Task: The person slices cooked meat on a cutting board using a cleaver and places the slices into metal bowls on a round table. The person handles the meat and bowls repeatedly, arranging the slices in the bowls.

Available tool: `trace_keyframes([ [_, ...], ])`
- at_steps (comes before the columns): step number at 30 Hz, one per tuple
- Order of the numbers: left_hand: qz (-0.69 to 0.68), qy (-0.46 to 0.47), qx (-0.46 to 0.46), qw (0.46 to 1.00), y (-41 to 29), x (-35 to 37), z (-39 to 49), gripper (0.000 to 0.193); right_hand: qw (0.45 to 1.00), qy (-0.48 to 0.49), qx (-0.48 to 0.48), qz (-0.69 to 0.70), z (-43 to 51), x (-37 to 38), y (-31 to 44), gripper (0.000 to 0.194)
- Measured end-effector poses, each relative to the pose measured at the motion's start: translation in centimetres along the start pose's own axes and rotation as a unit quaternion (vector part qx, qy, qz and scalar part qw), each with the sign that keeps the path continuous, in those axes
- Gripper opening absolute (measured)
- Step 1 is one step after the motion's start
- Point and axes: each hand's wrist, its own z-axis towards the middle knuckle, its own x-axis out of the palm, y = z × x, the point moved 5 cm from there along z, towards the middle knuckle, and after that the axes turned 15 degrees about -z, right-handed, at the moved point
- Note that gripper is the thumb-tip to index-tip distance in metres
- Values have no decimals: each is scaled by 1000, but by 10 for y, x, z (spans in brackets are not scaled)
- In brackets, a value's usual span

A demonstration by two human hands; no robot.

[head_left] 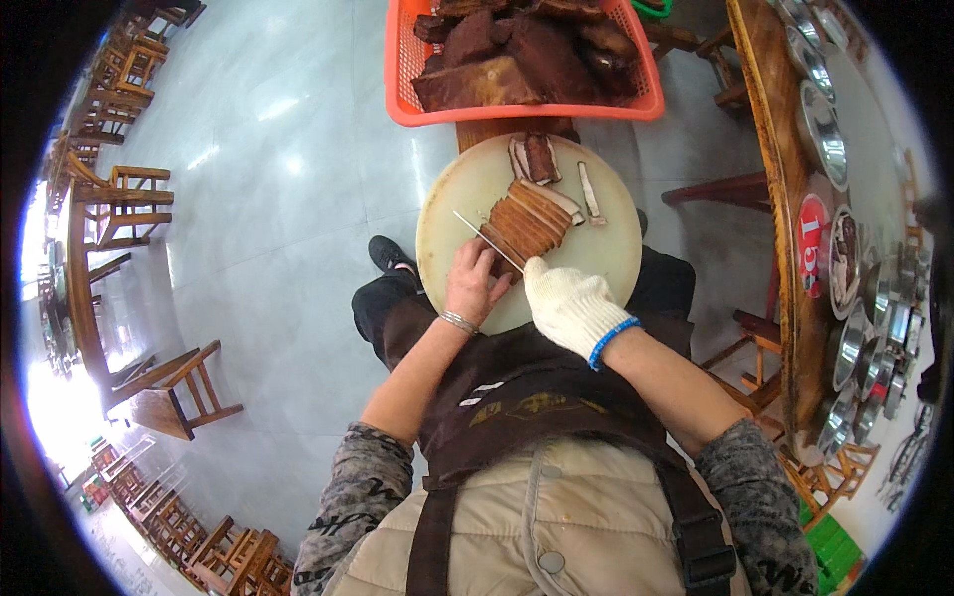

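A round, pale cutting board [447, 186] lies before me, with a row of sliced cured meat [533, 216] on it. My right hand [570, 302], in a white knit glove with a blue cuff, grips a knife [488, 240]; its handle is hidden in the glove and its blade shows as a thin line across the near end of the meat. My bare left hand [473, 279], with bangles at the wrist, presses on the meat beside the blade, fingers bent. A thicker cut piece [535, 158] lies at the board's far edge, and a pale strip [589, 190] at its right.
Beyond the board stands an orange plastic basket [522, 115] full of dark cured meat slabs [484, 74]. On the right, a wooden table [775, 149] bears several metal bowls [823, 134] and a dish of meat [844, 257]. Wooden chairs [179, 387] stand on the left.
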Motion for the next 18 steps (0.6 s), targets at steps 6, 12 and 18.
trace_keyframes([
  [6,4,17,11,1000,0,-2,-2,45,996,79,27,25,-17,1,-2,28],
  [12,-2,9,1,1000,-1,2,0,43,999,-19,6,46,27,17,4,25],
  [18,-6,0,12,1000,0,-2,1,45,994,60,54,67,0,19,1,26],
])
